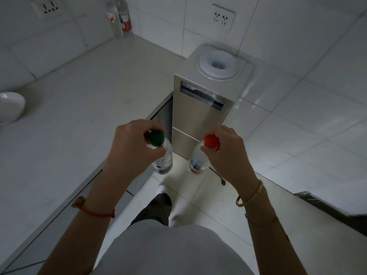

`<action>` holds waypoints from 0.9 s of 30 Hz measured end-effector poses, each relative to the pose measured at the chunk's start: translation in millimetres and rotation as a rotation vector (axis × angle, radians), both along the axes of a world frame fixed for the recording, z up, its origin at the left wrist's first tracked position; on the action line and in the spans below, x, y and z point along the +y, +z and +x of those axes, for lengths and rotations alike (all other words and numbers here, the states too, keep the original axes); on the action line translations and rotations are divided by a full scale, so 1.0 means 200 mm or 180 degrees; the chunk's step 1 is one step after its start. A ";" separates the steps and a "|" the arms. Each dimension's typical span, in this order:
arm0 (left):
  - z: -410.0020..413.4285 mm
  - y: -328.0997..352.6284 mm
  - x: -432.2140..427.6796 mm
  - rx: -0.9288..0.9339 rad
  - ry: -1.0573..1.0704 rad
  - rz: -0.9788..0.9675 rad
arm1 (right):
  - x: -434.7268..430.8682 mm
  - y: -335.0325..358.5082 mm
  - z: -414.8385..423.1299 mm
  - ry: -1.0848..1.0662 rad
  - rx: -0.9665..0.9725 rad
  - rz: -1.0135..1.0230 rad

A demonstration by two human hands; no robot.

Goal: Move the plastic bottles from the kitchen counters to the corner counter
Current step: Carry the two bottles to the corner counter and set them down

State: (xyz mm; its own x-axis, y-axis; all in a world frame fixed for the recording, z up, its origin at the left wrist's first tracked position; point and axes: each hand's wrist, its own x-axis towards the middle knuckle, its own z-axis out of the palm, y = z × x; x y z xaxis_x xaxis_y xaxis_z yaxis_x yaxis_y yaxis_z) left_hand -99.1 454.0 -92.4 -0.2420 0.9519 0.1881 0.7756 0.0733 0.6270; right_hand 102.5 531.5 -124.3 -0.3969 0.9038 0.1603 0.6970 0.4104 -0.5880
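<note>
My left hand grips a clear plastic bottle with a green cap by its neck; the bottle hangs upright over the floor beside the counter's edge. A clear bottle with a red cap hangs the same way from my right hand, in front of the water dispenser. Two more clear bottles with red labels stand upright in the far corner of the pale counter, against the tiled wall.
A steel water dispenser with no jug on top stands against the wall right of the counter. A white bowl rests at the counter's left. Wall sockets sit above. My legs stand on the tiled floor.
</note>
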 end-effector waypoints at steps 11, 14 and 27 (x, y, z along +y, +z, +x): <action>-0.30 -0.08 0.55 -0.0169 0.0440 0.0009 | 0.67 -0.08 -0.37 0.0402 -0.0036 -0.0212; -0.41 -0.09 0.72 -0.0229 0.0549 0.0004 | 0.88 -0.08 -0.51 0.0541 0.0021 -0.0128; -0.78 -0.07 1.34 -0.0124 0.0813 0.0124 | 1.59 -0.07 -1.01 0.0773 0.0099 0.0107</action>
